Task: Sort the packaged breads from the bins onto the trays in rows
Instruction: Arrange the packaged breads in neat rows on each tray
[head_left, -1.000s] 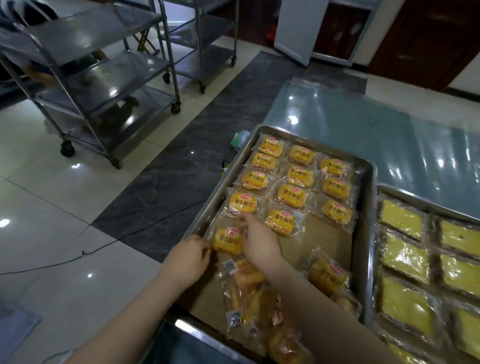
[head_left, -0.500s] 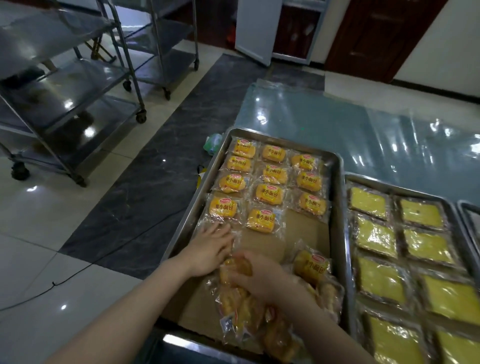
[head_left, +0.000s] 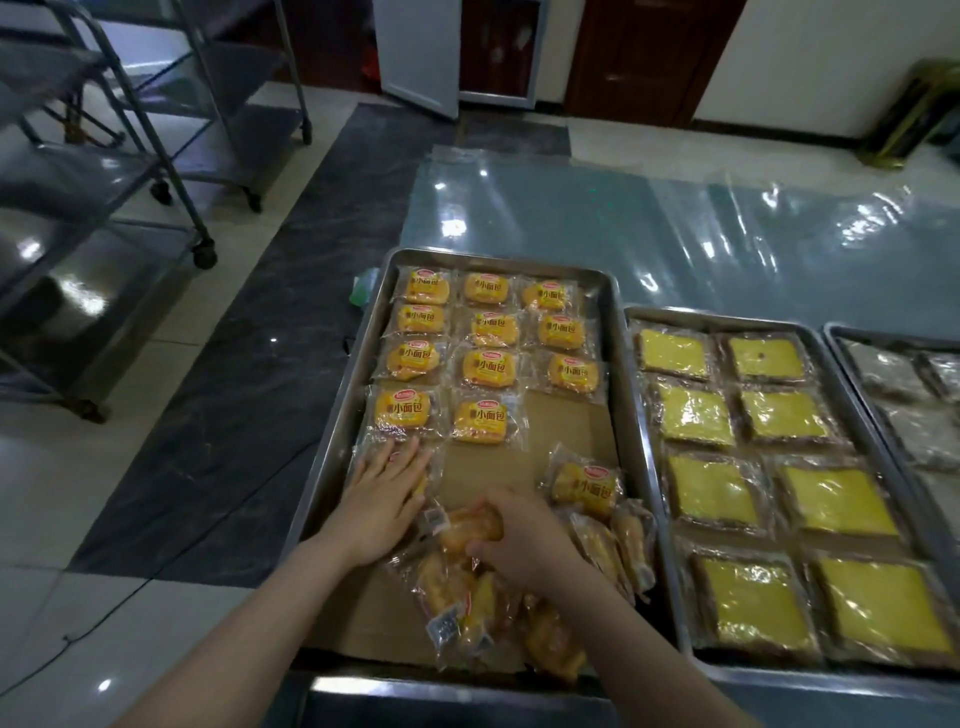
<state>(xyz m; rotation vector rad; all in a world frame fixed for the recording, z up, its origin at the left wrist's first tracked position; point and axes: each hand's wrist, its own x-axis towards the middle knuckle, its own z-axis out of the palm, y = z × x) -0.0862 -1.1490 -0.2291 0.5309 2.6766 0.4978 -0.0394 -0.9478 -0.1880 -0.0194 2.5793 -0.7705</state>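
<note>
**Left grip flat on a packet, right grip back in the pile**

The left grip lies with fingers straight and spread, pressing flat on a placed packet at the near-left of the steel tray. It clasps nothing. Just beyond its fingertips sit the laid rows of bread. There are three columns, with four packets in each of the two nearest this grip and three in the farthest.

The right grip, just right of the left one, is curled round a held packet at the top of the loose pile, which spreads under its wrist. One loose packet lies just beyond and to the right of this grip, on the cardboard liner.

A second ago both grips met on the placed packet. The right one has since drawn back to the pile, where it was already closing on bread half a second ago. The left grip has stayed pressed on the same spot.

The view has swung right. Farther right of the right grip, the second tray of yellow slabs shows more fully. A third tray of grey packets has come into view.
</note>
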